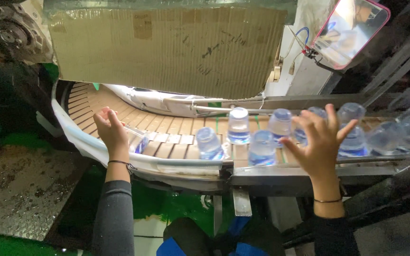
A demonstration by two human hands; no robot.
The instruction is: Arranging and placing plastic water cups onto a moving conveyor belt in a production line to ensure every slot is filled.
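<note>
Bottles [238, 125] crowd a curved conveyor [167, 137]. Left hand [111, 130] curls its fingers round one tipped bottle [136, 140] at the conveyor's bend; right hand [319, 142] hovers with fingers spread. Clear plastic looks light, slippery, best gripped mid-body.

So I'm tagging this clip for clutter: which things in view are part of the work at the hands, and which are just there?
In hand:
left hand, gripping a tilted clear plastic bottle
right hand, fingers spread over upright clear blue-labelled bottles
curved tan slat conveyor

Just there:
brown cardboard sheet
pink-framed mirror
green floor
</note>
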